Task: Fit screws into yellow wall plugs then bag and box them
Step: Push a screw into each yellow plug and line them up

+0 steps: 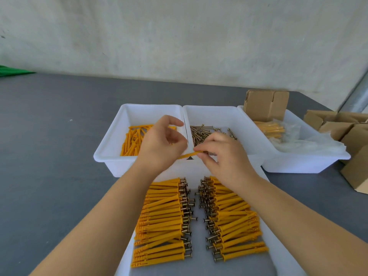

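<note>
Two hands pinching one yellow plug (187, 155), left hand (162, 141), right hand (225, 156), above screw tub (217, 114), cardboard boxes (265, 104) at right.

A dark grey matte tabletop (49, 136) runs to a far, mottled, off-white plaster wall (179, 36). Far right stands a pale metal frame strip (356, 94); far left, something green (12, 71).
</note>
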A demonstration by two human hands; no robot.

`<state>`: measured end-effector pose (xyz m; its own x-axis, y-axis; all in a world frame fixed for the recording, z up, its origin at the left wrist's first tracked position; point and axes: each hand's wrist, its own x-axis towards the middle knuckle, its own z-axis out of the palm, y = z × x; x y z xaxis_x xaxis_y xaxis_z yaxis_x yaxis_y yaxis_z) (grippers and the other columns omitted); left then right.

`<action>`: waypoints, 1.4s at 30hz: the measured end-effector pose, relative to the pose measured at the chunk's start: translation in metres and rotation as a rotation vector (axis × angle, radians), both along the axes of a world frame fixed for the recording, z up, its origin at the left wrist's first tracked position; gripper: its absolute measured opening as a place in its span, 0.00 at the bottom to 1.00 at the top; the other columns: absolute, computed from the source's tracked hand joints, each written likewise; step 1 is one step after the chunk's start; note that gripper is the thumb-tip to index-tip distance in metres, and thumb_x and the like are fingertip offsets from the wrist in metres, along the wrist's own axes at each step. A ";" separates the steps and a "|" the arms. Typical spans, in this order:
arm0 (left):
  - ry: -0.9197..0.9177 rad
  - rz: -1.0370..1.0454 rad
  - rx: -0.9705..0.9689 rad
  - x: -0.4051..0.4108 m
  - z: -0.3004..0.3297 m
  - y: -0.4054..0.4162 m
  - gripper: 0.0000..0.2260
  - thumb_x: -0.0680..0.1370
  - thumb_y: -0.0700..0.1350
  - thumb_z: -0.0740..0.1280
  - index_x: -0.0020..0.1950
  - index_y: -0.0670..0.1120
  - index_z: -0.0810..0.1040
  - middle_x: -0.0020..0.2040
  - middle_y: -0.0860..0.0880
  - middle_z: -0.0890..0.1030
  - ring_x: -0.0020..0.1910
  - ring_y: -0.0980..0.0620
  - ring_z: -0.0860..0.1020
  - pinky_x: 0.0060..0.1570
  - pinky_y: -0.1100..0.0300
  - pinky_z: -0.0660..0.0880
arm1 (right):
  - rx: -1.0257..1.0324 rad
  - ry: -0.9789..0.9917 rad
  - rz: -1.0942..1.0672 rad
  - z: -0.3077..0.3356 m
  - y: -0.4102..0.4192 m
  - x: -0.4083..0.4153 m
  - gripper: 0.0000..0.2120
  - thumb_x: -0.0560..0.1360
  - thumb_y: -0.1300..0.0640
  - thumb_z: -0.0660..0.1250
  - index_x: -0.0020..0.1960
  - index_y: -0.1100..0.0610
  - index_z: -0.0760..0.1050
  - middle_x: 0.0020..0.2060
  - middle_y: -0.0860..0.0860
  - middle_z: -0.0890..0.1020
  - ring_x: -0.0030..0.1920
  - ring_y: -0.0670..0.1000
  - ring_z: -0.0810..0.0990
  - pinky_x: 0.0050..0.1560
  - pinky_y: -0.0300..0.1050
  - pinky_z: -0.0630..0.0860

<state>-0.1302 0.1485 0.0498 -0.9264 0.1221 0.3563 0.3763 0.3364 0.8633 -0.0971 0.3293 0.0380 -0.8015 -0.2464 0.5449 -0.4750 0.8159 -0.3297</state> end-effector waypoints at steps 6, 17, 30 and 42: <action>-0.046 0.248 0.058 -0.026 0.013 -0.021 0.06 0.75 0.46 0.67 0.51 0.54 0.77 0.40 0.55 0.80 0.29 0.62 0.77 0.25 0.64 0.70 | 0.102 -0.114 0.156 -0.003 -0.026 0.002 0.06 0.76 0.58 0.71 0.51 0.55 0.84 0.43 0.46 0.79 0.41 0.44 0.74 0.44 0.40 0.73; -0.283 0.147 -0.974 -0.082 -0.024 -0.025 0.12 0.78 0.44 0.64 0.59 0.43 0.79 0.56 0.45 0.80 0.54 0.44 0.78 0.45 0.56 0.73 | 0.139 -0.148 0.050 -0.003 -0.021 -0.006 0.08 0.77 0.47 0.66 0.48 0.50 0.80 0.43 0.44 0.75 0.43 0.45 0.75 0.41 0.42 0.72; -0.559 -0.017 -1.007 -0.086 -0.025 -0.019 0.19 0.81 0.48 0.62 0.71 0.43 0.73 0.71 0.42 0.72 0.69 0.42 0.70 0.68 0.48 0.69 | 0.466 -1.035 -0.248 0.005 0.029 -0.107 0.27 0.79 0.49 0.66 0.76 0.51 0.66 0.74 0.51 0.69 0.71 0.54 0.70 0.66 0.47 0.70; -0.495 0.021 -0.878 -0.083 -0.020 -0.024 0.16 0.77 0.49 0.70 0.62 0.44 0.81 0.63 0.44 0.78 0.62 0.44 0.74 0.61 0.53 0.73 | 0.269 -0.894 -0.295 -0.002 0.025 -0.111 0.11 0.74 0.61 0.73 0.55 0.52 0.85 0.55 0.50 0.84 0.54 0.51 0.81 0.54 0.43 0.78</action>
<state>-0.2136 0.1249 0.0303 -0.9509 0.1386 -0.2768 0.0294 0.9307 0.3647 -0.2080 0.3546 0.0358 -0.9409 0.0027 -0.3386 0.0944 0.9625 -0.2545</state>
